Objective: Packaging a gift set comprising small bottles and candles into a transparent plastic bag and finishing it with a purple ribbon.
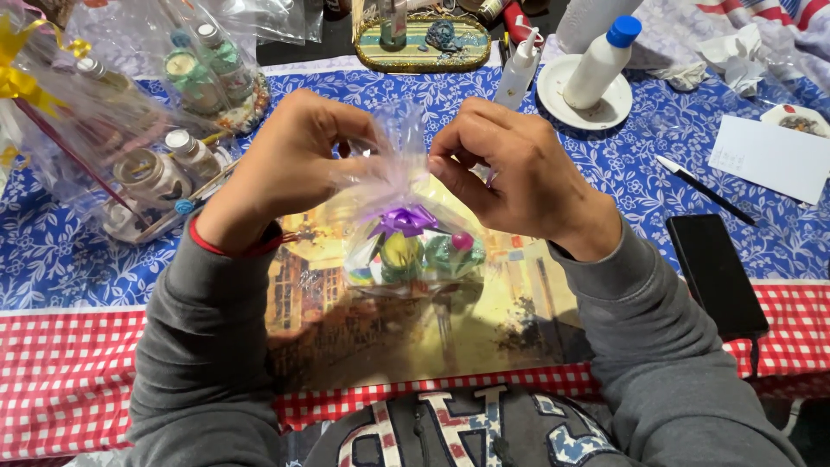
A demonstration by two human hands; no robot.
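Clear plastic is what I grip: my left hand (pixel 294 160) and right hand (pixel 506 169) pinch the gathered neck of the small gift bag (pixel 406 233), fingers closed tight on it, above the picture mat (pixel 432 329). I judge the slick film could slip loose, or the purple bow (pixel 404 220) get crushed. Blue flowered cloth (pixel 622 164) covers a crowded table; a black phone (pixel 713 272) lies at right.

You are wearing a grey sweatshirt with long sleeves bunching at both wrists, large patterned appliqué letters running across the chest, and a thin red band circling your left wrist.
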